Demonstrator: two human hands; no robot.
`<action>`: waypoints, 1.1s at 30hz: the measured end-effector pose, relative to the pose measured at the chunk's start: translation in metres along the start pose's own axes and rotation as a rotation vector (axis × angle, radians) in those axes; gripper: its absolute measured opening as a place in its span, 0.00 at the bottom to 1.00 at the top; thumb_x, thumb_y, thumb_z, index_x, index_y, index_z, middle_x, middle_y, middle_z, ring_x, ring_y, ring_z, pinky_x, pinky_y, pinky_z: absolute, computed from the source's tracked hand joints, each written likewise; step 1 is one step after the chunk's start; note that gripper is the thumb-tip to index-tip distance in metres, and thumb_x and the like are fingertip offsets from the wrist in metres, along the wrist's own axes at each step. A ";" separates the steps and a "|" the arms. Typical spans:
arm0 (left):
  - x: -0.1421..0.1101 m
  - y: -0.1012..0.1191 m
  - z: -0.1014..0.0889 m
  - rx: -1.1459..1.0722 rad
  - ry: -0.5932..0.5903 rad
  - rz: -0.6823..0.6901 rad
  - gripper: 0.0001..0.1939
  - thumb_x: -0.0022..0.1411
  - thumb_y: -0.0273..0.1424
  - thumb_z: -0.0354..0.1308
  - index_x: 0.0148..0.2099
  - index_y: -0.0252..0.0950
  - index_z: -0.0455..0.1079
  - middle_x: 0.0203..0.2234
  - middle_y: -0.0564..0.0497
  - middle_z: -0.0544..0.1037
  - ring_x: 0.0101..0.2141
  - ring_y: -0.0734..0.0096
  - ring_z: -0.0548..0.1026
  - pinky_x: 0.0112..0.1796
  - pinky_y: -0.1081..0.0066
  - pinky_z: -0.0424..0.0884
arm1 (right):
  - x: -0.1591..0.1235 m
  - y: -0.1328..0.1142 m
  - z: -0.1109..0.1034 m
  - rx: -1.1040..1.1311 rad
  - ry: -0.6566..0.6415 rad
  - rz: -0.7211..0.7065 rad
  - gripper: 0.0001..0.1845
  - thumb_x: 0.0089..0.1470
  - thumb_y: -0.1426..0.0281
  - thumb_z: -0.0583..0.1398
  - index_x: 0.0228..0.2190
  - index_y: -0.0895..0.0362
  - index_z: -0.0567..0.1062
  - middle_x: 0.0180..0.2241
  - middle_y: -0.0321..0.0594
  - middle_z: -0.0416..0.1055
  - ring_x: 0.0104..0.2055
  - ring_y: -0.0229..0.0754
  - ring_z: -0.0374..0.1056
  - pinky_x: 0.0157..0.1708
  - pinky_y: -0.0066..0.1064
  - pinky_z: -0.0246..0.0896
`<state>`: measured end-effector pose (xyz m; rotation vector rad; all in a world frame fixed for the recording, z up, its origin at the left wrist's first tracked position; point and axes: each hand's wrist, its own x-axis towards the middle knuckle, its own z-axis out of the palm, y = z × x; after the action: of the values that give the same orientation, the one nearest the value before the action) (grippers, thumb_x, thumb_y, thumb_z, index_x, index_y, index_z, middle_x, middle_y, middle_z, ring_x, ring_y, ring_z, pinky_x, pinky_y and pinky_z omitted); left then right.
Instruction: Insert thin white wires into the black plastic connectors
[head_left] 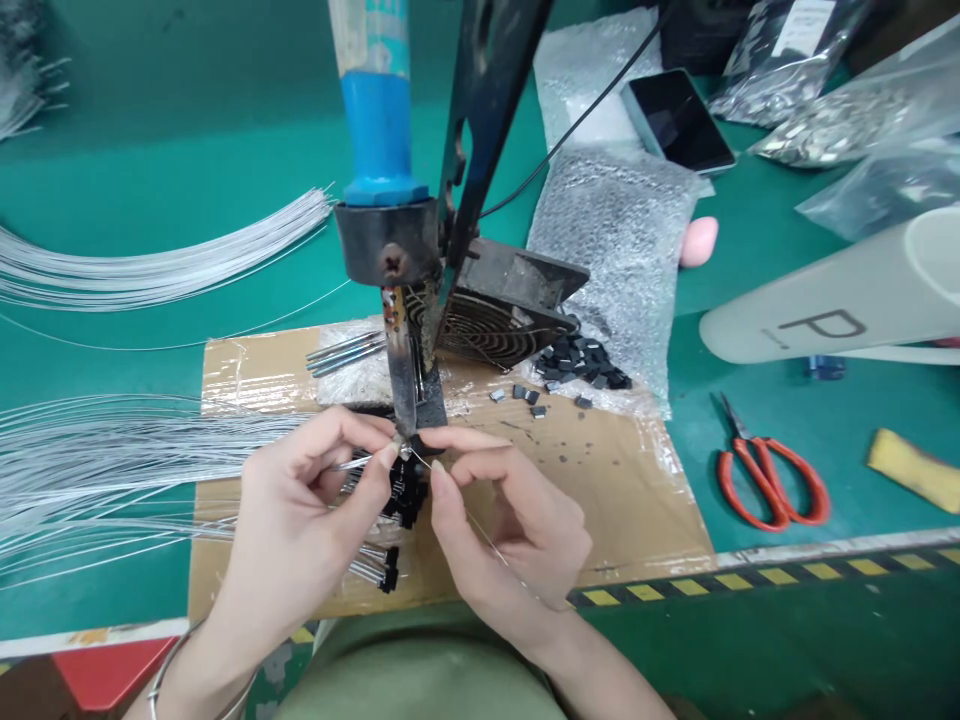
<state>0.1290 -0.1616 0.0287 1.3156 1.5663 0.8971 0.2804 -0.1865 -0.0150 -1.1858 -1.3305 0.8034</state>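
My left hand (315, 500) pinches a thin silver wire and a small part right at the tip of a fixed soldering iron (401, 385) with a blue handle. My right hand (502, 520) is closed in a pinch on a fine strand of solder wire (480, 530) that runs from the iron's tip down past my palm. Both sets of fingertips meet just under the tip. Small black components with wires attached (405, 495) lie between and below my hands on a taped cardboard sheet (600, 500).
Bundles of silver wires (150, 260) lie at the left. A black fan (502, 310) stands behind the iron, beside a pile of black chips (581, 362) on bubble wrap (622, 240). Red scissors (765, 475), a yellow sponge (911, 468), a phone (679, 120) and a white tube (840, 300) are at the right.
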 end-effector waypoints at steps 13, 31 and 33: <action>-0.002 0.002 0.002 -0.006 0.057 -0.003 0.06 0.59 0.23 0.65 0.30 0.38 0.78 0.30 0.53 0.81 0.26 0.78 0.74 0.27 0.80 0.69 | 0.001 -0.003 0.002 -0.089 0.009 -0.085 0.12 0.58 0.82 0.63 0.35 0.52 0.74 0.41 0.46 0.84 0.43 0.45 0.83 0.43 0.36 0.81; -0.004 0.006 0.006 0.024 0.088 -0.040 0.05 0.58 0.26 0.66 0.29 0.38 0.77 0.30 0.53 0.82 0.24 0.78 0.71 0.21 0.78 0.61 | 0.003 -0.004 0.003 -0.116 0.025 -0.097 0.12 0.58 0.82 0.63 0.35 0.52 0.74 0.39 0.44 0.84 0.40 0.44 0.83 0.42 0.35 0.81; -0.004 0.006 0.006 0.034 0.089 -0.039 0.05 0.58 0.26 0.66 0.29 0.37 0.77 0.30 0.52 0.82 0.24 0.77 0.71 0.20 0.78 0.61 | 0.003 -0.004 0.003 -0.119 0.028 -0.095 0.12 0.58 0.82 0.63 0.35 0.52 0.74 0.40 0.44 0.84 0.39 0.44 0.83 0.42 0.35 0.81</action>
<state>0.1366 -0.1640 0.0325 1.2791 1.6771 0.9199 0.2773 -0.1843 -0.0110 -1.2129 -1.4168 0.6450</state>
